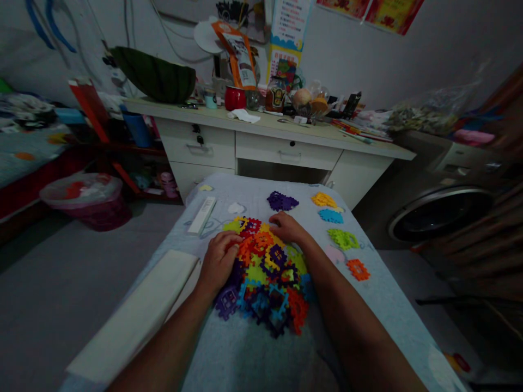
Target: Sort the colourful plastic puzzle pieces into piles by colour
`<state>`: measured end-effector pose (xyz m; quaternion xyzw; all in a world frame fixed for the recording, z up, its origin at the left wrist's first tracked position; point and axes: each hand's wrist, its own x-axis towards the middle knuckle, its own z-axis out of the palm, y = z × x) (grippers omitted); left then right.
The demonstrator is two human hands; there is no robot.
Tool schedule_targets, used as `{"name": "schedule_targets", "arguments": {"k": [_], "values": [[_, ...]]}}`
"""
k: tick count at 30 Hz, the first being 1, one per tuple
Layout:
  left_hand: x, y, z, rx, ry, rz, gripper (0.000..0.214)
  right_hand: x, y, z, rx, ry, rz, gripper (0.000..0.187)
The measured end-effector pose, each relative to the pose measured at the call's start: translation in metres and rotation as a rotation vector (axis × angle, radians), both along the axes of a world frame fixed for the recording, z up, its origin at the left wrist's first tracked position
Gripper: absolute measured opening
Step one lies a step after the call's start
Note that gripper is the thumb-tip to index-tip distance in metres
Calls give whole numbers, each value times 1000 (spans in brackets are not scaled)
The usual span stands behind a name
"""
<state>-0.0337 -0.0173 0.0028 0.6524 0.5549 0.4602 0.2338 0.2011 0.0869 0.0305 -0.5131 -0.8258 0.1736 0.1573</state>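
Observation:
A heap of colourful plastic interlocking pieces (pixel 261 272) with toothed edges lies on a cloth-covered table. My left hand (pixel 221 256) rests at its left side, fingers bent and close together against orange and red pieces; whatever they grip is hidden. At the heap's far right edge is my right hand (pixel 287 227), its fingers bent and slightly apart beside a yellow piece, with nothing visible between them. Beyond it lies a small purple pile (pixel 281 201). Along the right side are yellow pieces (pixel 323 199), blue pieces (pixel 330 216), green pieces (pixel 342 238) and an orange piece (pixel 358 269).
A long white block (pixel 139 316) lies along the table's left edge, with a smaller white strip (pixel 202 215) farther back. Behind stands a white desk (pixel 286 147) crowded with jars and packets. A washing machine (pixel 433 185) is at right, a pink bin (pixel 90 204) at left.

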Motion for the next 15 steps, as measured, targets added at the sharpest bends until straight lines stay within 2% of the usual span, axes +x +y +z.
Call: {"name": "schedule_targets", "arguments": {"k": [3,5,10,13,15], "values": [[0,0,0,-2,24,18,24,0,2,-9,22,13,6,12],[0,0,-1,2,29,15,25,3,2,-11,-17,55,-28,9],[0,1,-3,4,30,8,25,17,4,-3,-154,327,-132,5],[0,1,-2,-1,33,7,25,30,7,3,-115,442,-214,5],[0,1,-2,-1,35,4,25,39,10,5,-81,443,-262,7]]}}
